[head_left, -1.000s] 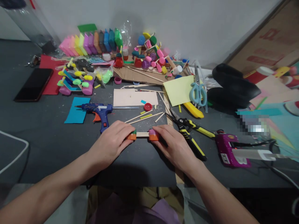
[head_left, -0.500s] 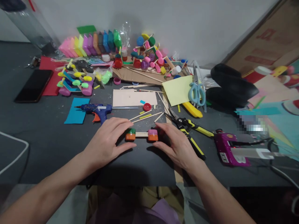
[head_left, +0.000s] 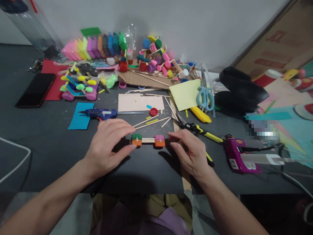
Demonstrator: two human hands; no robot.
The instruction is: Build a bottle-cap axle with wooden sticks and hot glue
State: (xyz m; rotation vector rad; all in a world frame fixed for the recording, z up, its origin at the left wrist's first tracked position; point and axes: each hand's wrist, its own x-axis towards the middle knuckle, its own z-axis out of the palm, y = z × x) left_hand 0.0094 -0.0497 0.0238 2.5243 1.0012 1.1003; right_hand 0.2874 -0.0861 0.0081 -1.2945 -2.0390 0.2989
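- A small assembly of pale, straight wooden sticks with glossy rounded plastic ends, green over orange and pink over orange, is lying flat on the dark matte bench, between both hands.
- The left hand is standing open, curving around the green-and-orange end; whether its thumb is touching is unclear.
- The right hand is holding nothing, its thumb and fingers parting just beside the pink-and-orange end.
- Loose slim wooden sticks and a ridged red plastic cap are lying just beyond the assembly, before a smooth cream rectangular sheet.
- A speckled blue plastic glue gun is lying near, the left hand hiding its handle.
- Black-and-yellow metal-jawed pliers are lying partly behind the right hand, crowding that side.
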